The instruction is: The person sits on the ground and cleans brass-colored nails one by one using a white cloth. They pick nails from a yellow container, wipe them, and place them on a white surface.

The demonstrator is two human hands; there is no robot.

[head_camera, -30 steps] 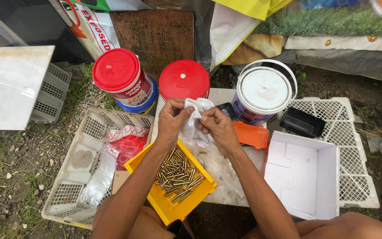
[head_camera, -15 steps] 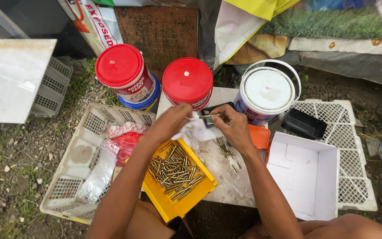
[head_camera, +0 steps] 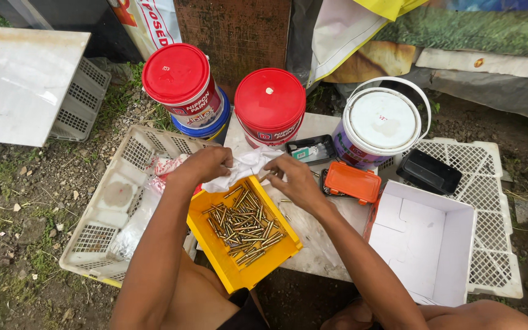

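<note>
Head view: white cloth (head_camera: 239, 166) in left-hand grip (head_camera: 208, 164).

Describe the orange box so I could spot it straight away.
Find the white-lidded bucket at the back of the pale slab. Just in front of it lies the orange box, flat, shut and rounded at the corners. Its neighbours are black trays and a white carton; nothing else there is orange.

The left hand (head_camera: 206, 164) grips a crumpled white cloth (head_camera: 242, 166) above the far end of a yellow tray (head_camera: 227, 269) full of small brass pins (head_camera: 242, 223). The right hand (head_camera: 291, 180) pinches one pin at the cloth's edge (too small to make out clearly). An orange box (head_camera: 349, 181) and a white carton (head_camera: 426, 244) lie to the right.
</note>
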